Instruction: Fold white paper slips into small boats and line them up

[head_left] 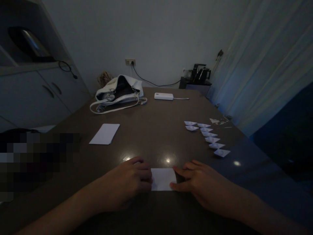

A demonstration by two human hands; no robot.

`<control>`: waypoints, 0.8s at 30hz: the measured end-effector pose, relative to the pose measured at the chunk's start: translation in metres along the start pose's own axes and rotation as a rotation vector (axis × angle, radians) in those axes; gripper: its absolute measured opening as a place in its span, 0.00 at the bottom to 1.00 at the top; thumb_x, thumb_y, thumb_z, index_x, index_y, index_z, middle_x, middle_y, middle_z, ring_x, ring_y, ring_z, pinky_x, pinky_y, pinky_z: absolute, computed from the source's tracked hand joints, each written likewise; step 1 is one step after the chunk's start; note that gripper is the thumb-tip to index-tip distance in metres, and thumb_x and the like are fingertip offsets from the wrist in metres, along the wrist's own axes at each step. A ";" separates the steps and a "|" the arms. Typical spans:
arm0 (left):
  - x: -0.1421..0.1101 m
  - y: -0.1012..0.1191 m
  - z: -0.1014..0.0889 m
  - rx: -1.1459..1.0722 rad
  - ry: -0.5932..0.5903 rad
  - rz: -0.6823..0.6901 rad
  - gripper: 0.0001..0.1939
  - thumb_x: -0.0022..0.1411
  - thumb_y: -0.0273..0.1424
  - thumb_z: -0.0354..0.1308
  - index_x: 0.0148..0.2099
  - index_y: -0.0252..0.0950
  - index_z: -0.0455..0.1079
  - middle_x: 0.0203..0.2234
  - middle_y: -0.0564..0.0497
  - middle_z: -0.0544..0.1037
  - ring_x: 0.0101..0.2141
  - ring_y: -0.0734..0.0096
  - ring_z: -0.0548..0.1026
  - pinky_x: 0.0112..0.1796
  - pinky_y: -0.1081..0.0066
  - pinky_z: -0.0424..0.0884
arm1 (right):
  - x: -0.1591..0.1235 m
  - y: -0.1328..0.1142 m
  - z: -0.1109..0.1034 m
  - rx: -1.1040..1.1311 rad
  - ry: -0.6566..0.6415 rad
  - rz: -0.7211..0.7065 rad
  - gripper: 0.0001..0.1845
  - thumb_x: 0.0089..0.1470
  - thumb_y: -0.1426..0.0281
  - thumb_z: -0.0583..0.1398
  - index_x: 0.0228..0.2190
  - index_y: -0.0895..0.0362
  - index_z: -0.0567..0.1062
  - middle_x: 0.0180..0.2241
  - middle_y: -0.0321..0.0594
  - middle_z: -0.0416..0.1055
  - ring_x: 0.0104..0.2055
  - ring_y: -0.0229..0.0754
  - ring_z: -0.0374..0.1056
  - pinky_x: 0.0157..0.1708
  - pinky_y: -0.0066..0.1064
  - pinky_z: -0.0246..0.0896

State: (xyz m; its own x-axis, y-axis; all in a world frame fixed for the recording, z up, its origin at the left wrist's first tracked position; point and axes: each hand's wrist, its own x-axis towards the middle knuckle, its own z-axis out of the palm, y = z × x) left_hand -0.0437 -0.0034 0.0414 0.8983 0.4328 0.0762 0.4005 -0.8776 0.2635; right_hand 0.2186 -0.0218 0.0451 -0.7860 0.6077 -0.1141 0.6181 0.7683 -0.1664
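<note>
Paper is on the tabletop right at the near side, lying pretty much flat between two bare hands in the head cam view. It's a small white rectangle, wider than it is tall from this angle. Left hand is on its left edge, fingers curled and bunched together; the thumb side touches the paper, but honestly can't tell if it's a pinch or just pressing down. Right hand is on the other end with thumb and index spread apart, index at the far right corner, thumb down by the near edge, the rest of the fingers bent back behind.

Farther out on the right there's a bunch of little folded boats, white too, most in a slanting line and a couple just beside its far end. Off to the left sits a neat white stack, looks like sheets, well apart from the hands. Behind that a white bag is slumped with its top gaping and strap hanging forward. Near the back edge there's a white gadget with a short cable, can't say what it is. Room's pretty dim, fwiw, with a kettle in the back right corner.
</note>
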 end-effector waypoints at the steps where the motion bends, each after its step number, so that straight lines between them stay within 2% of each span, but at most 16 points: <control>1: 0.000 0.000 -0.001 -0.010 -0.030 -0.003 0.09 0.55 0.23 0.57 0.37 0.41 0.73 0.35 0.53 0.77 0.41 0.63 0.71 0.48 0.63 0.61 | -0.001 0.000 0.000 0.007 -0.001 0.006 0.23 0.56 0.77 0.57 0.49 0.43 0.72 0.48 0.40 0.72 0.45 0.45 0.67 0.44 0.38 0.57; 4: 0.001 0.000 -0.004 -0.054 -0.083 -0.005 0.10 0.55 0.22 0.56 0.38 0.40 0.73 0.37 0.51 0.76 0.42 0.61 0.71 0.49 0.61 0.60 | -0.002 -0.001 -0.001 0.032 0.006 0.024 0.23 0.55 0.77 0.56 0.49 0.42 0.73 0.49 0.41 0.71 0.46 0.46 0.67 0.44 0.40 0.58; 7: 0.002 -0.004 -0.003 -0.162 -0.088 -0.008 0.12 0.54 0.19 0.56 0.38 0.41 0.73 0.36 0.52 0.75 0.40 0.65 0.71 0.46 0.64 0.62 | -0.001 0.001 0.000 0.092 0.015 0.033 0.22 0.55 0.77 0.56 0.48 0.43 0.74 0.50 0.40 0.71 0.45 0.45 0.67 0.44 0.39 0.58; 10: 0.002 -0.010 0.002 -0.241 -0.015 -0.086 0.16 0.57 0.18 0.53 0.42 0.42 0.73 0.39 0.52 0.74 0.41 0.66 0.71 0.42 0.67 0.64 | 0.001 0.006 0.002 0.133 0.048 0.044 0.21 0.55 0.77 0.56 0.46 0.43 0.75 0.51 0.39 0.71 0.47 0.45 0.66 0.45 0.38 0.59; 12: 0.003 -0.012 0.007 -0.215 0.087 -0.219 0.11 0.62 0.25 0.52 0.45 0.39 0.71 0.39 0.48 0.73 0.40 0.64 0.70 0.41 0.66 0.65 | 0.002 0.009 0.004 0.134 0.069 0.048 0.22 0.55 0.78 0.55 0.46 0.44 0.75 0.52 0.39 0.69 0.48 0.45 0.66 0.45 0.39 0.59; 15: 0.006 -0.013 0.014 -0.141 0.098 -0.329 0.12 0.60 0.37 0.58 0.44 0.36 0.71 0.38 0.46 0.72 0.39 0.59 0.70 0.39 0.63 0.66 | 0.003 0.012 0.008 0.143 0.099 0.039 0.23 0.54 0.79 0.55 0.47 0.45 0.75 0.54 0.39 0.67 0.49 0.45 0.65 0.46 0.39 0.60; 20: 0.009 -0.010 0.018 -0.169 0.082 -0.453 0.15 0.55 0.37 0.62 0.43 0.35 0.69 0.40 0.45 0.71 0.41 0.57 0.69 0.41 0.59 0.66 | 0.004 0.014 0.015 0.169 0.157 0.031 0.23 0.56 0.79 0.53 0.50 0.47 0.72 0.55 0.38 0.66 0.51 0.45 0.64 0.49 0.39 0.60; 24: 0.008 -0.010 0.019 -0.285 0.102 -0.463 0.15 0.54 0.36 0.63 0.43 0.36 0.68 0.41 0.47 0.70 0.41 0.59 0.68 0.41 0.61 0.65 | 0.008 0.015 0.019 0.225 0.208 0.054 0.23 0.59 0.73 0.53 0.56 0.54 0.65 0.52 0.43 0.69 0.50 0.43 0.65 0.49 0.37 0.60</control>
State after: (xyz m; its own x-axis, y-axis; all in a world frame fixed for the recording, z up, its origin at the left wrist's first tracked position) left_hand -0.0373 0.0049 0.0209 0.6126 0.7902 -0.0205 0.6716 -0.5066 0.5406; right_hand 0.2210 -0.0093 0.0233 -0.7181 0.6923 0.0707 0.6220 0.6841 -0.3809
